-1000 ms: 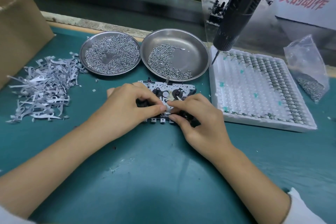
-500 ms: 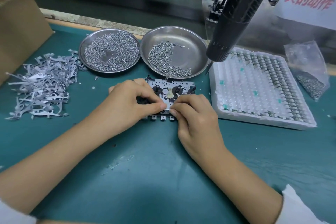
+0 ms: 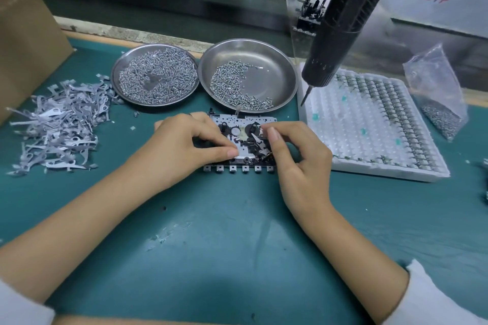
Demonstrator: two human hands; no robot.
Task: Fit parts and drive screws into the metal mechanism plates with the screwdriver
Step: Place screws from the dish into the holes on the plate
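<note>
A metal mechanism plate [image 3: 237, 121] with black wheels lies flat on the green mat in front of me. My left hand [image 3: 182, 145] grips its left side, thumb pressed on the plate's middle. My right hand [image 3: 298, 158] is at the plate's right side, fingertips pinched on a small grey lever part [image 3: 258, 143] that sits on the plate. The black electric screwdriver [image 3: 340, 21] hangs above the right rear with its tip over the white tray; neither hand touches it.
Two steel dishes stand behind the plate: the left dish [image 3: 114, 79] is full of screws, the right dish [image 3: 274, 68] partly filled. A white foam tray [image 3: 369, 124] of small parts lies right, a bag of screws [image 3: 438, 113] beyond. Grey levers [image 3: 58, 126] are piled left beside a cardboard box [image 3: 26, 42].
My right hand has slid to the plate's right side, uncovering the lever part and the black wheels. My left hand stays on the plate. The hanging screwdriver has swung slightly.
</note>
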